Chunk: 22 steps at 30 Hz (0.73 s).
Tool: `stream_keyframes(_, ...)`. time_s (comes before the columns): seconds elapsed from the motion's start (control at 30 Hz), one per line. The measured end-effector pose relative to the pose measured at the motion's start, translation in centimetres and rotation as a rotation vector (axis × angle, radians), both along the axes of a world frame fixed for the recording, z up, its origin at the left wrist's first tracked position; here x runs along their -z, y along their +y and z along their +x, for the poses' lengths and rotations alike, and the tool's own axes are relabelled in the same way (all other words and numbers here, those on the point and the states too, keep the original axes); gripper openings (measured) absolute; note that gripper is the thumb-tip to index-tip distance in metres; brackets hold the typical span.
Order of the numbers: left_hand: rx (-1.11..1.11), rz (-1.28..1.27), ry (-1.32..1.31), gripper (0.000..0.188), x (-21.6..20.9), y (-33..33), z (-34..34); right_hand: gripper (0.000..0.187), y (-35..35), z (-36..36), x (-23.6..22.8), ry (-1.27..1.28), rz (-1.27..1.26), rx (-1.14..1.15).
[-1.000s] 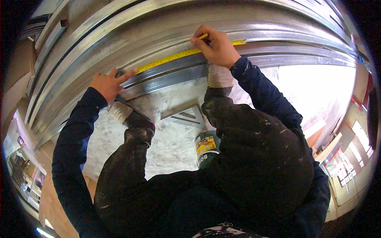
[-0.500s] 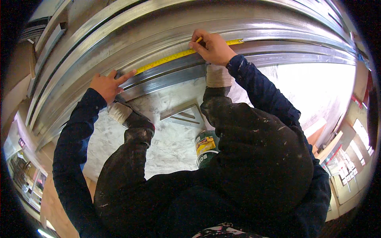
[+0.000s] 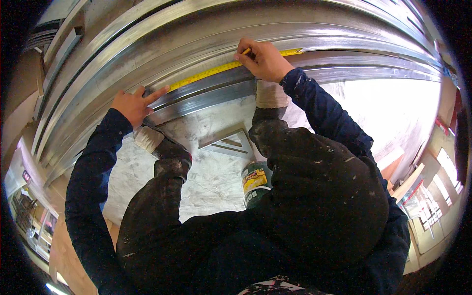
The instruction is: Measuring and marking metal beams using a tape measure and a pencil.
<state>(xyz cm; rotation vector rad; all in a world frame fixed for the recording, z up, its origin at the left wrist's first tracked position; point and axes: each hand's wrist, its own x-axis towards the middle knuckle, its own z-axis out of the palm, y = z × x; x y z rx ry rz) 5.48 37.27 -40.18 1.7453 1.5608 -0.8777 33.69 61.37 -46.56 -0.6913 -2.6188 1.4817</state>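
A yellow tape measure blade (image 3: 204,74) lies stretched along long metal profiles (image 3: 196,61). Over its left end rests my left hand (image 3: 132,107), index finger reaching along the blade and the other fingers closed in around it; any case under the palm is hidden. My right hand (image 3: 263,60) pinches a short yellow pencil (image 3: 247,50) just above the blade, its fingers closed. Past this hand the blade runs on to its metal hook end at the right. The pencil's lower part is covered by my fingers.
On the pale, smeared floor between my feet lies a metal triangle square (image 3: 228,145). A dark green bucket (image 3: 255,182) stands against my right leg. More metal profiles (image 3: 123,24) are stacked beyond my hands. Wooden boards (image 3: 405,184) lean at the right.
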Motion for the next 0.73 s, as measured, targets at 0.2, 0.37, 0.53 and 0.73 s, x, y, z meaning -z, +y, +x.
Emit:
stream_keyframes(0.2,0.005,-0.01,-0.005,0.079,0.2,0.0,-0.1,0.017,-0.1,0.2,0.0,0.124,0.018,0.028)
stream_keyframes(0.37,-0.003,0.019,-0.02,0.08,0.9,-0.5,-0.4,0.015,0.0,-0.3,-1.2,0.155,0.014,0.224)
stream_keyframes(0.53,-0.007,-0.024,-0.024,0.076,0.4,0.1,-0.2,0.016,0.0,0.5,-0.2,0.057,-0.027,0.129)
stream_keyframes(0.73,-0.005,-0.056,-0.024,0.075,0.2,0.3,-0.2,0.018,0.2,0.5,0.6,0.046,-0.01,0.046)
